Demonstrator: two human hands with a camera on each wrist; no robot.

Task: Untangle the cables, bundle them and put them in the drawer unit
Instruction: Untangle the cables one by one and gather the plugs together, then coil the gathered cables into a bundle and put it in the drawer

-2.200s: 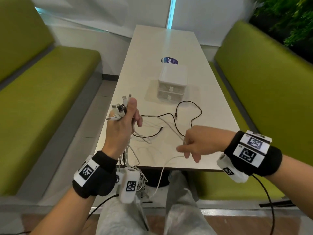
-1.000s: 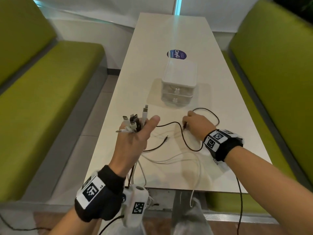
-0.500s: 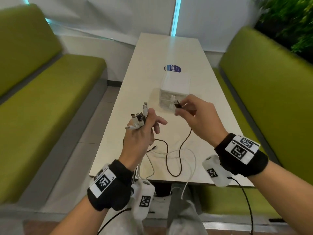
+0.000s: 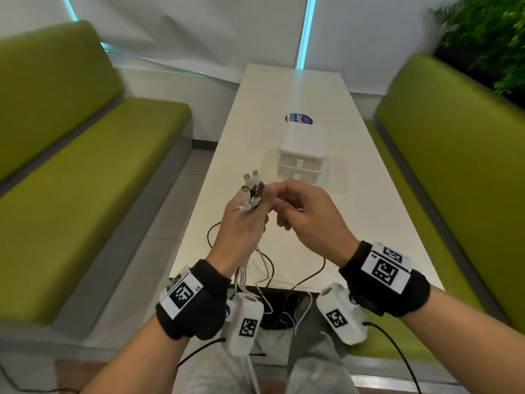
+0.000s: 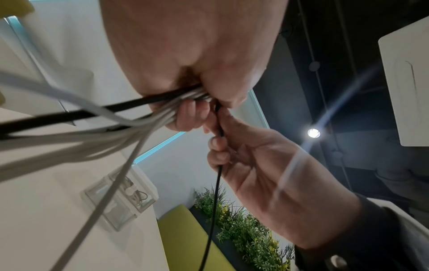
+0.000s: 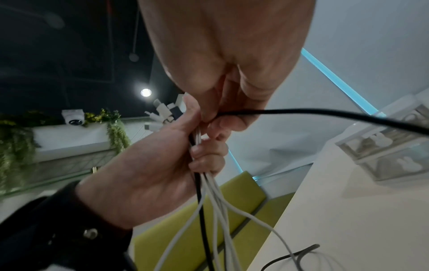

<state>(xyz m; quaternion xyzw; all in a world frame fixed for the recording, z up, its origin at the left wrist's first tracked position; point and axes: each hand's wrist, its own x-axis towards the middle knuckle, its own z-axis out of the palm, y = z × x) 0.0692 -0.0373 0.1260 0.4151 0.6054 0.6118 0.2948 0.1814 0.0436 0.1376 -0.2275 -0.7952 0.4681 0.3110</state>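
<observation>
Two olive-green upholstered benches [image 4: 93, 177] flank one long white laminate table [image 4: 355, 194]. On the table stands one small white plastic drawer unit [image 4: 301, 159] with two clear-fronted drawers, both closed. One round blue sticker [image 4: 298, 119] lies just behind it.

The left hand [image 4: 241, 226], raised above the near table edge, grips a bunch of thin white and black charging cables [image 6: 209, 192] in its curled fingers. At least five white strands and one black show below the fist, trailing over the table edge. Their plug ends [image 4: 252, 189] fan out above the thumb; the exact count is unclear.

The right hand [image 4: 306, 217], touching the left, pinches one more black cable [image 5: 219, 128] between thumb and fingertips, right at the bunch.
</observation>
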